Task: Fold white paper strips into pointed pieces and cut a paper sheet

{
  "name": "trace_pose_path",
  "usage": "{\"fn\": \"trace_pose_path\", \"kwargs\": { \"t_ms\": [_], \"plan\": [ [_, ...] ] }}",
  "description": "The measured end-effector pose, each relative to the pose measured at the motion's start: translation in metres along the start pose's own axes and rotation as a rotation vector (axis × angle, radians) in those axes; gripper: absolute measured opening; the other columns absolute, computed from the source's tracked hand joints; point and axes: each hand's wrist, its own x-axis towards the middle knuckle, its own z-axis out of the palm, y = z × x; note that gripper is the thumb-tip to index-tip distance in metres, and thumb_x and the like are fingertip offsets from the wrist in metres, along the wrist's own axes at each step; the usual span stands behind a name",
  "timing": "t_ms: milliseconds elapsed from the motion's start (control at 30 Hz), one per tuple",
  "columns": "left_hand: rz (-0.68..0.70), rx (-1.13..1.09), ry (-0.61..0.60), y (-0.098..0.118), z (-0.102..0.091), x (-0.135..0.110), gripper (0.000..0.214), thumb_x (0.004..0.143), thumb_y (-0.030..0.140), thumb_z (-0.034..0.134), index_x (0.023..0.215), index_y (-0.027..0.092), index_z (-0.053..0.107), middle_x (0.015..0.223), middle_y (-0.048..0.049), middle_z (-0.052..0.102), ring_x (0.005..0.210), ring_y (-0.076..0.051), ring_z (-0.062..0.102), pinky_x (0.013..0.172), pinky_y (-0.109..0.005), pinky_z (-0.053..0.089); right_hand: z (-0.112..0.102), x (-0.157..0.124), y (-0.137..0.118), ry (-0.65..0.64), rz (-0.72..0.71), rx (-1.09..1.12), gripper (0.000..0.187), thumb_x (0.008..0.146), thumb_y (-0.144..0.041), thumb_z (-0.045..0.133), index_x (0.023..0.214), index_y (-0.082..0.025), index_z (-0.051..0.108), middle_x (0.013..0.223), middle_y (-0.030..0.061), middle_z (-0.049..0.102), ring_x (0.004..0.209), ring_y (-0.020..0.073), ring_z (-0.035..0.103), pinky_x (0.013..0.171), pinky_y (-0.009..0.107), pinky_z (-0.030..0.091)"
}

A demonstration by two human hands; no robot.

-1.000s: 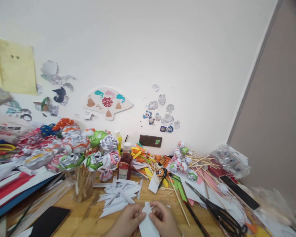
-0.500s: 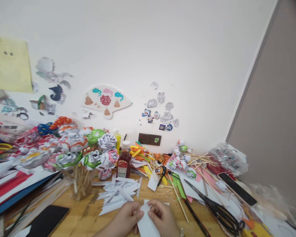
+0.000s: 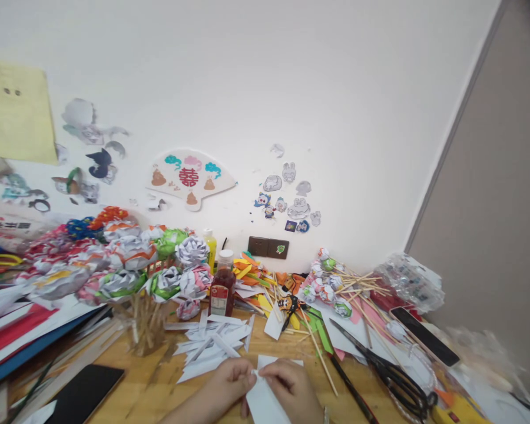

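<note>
Near the front edge of the view, my two hands hold a strip of white paper [image 3: 265, 403] between them. My left hand [image 3: 228, 383] pinches its upper left edge with thumb and fingers. On the other side, my right hand [image 3: 290, 386] has its fingertips closed on the paper's top right part. The paper looks creased at the top, though the fingers hide part of it. Just behind the hands lies another piece of white paper [image 3: 269, 360]. A pile of folded white paper strips [image 3: 214, 341] spreads over the table to the left of them.
Paper flowers [image 3: 132, 253] on sticks stand in a clear jar at left. Behind the strips stands a red-brown bottle [image 3: 222, 288]. Black scissors [image 3: 393, 377], wooden sticks [image 3: 320, 356] and a phone [image 3: 424, 335] lie at right; a black flat object [image 3: 86, 391] lies at left.
The paper between my hands has shifted slightly, and its top looks more creased. More of the white paper behind my hands shows now.
</note>
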Motion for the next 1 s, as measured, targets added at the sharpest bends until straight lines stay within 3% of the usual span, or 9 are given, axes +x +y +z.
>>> {"fn": "trace_pose_path", "kwargs": {
  "t_ms": [200, 367, 600, 800, 1000],
  "plan": [
    [0.0, 0.009, 0.03, 0.001, 0.001, 0.002, 0.045, 0.063, 0.061, 0.052, 0.055, 0.017, 0.047, 0.046, 0.0041, 0.046, 0.04, -0.01, 0.044, 0.043, -0.022, 0.031, 0.002, -0.001, 0.002, 0.02, -0.054, -0.036, 0.02, 0.074, -0.014, 0.048, 0.077, -0.017, 0.068, 0.064, 0.0056, 0.065, 0.06, 0.0162, 0.059, 0.056, 0.024, 0.044],
    [0.017, 0.05, 0.053, 0.002, 0.002, 0.003, 0.05, 0.056, 0.067, 0.053, 0.057, 0.018, 0.044, 0.046, 0.0058, 0.044, 0.04, -0.009, 0.041, 0.041, -0.021, 0.031, 0.0, -0.002, -0.002, -0.01, -0.084, -0.043, 0.02, 0.075, -0.013, 0.047, 0.077, -0.018, 0.067, 0.066, 0.0049, 0.065, 0.063, 0.0155, 0.06, 0.058, 0.023, 0.044],
    [0.018, 0.113, 0.047, -0.004, 0.002, 0.004, 0.047, 0.06, 0.064, 0.053, 0.062, 0.017, 0.045, 0.046, 0.0063, 0.045, 0.041, -0.009, 0.042, 0.042, -0.02, 0.029, 0.002, -0.003, -0.001, 0.016, 0.112, 0.04, 0.016, 0.072, -0.013, 0.05, 0.079, -0.017, 0.064, 0.073, 0.0051, 0.066, 0.067, 0.0164, 0.06, 0.058, 0.023, 0.046],
    [-0.025, 0.161, 0.09, -0.006, 0.002, 0.005, 0.046, 0.058, 0.063, 0.055, 0.058, 0.019, 0.041, 0.04, 0.0075, 0.044, 0.037, -0.009, 0.042, 0.039, -0.019, 0.022, 0.004, -0.003, 0.001, 0.051, 0.149, 0.026, 0.015, 0.072, -0.016, 0.051, 0.078, -0.017, 0.065, 0.069, 0.0049, 0.065, 0.064, 0.0173, 0.058, 0.057, 0.025, 0.046],
    [-0.054, 0.183, 0.092, 0.008, 0.002, 0.0, 0.04, 0.06, 0.057, 0.055, 0.058, 0.019, 0.042, 0.043, 0.0049, 0.051, 0.042, -0.011, 0.047, 0.044, -0.021, 0.03, 0.005, -0.003, 0.004, 0.042, 0.17, 0.034, 0.016, 0.073, -0.018, 0.052, 0.081, -0.017, 0.066, 0.069, 0.0052, 0.064, 0.064, 0.0176, 0.058, 0.057, 0.026, 0.044]
  ]
}}
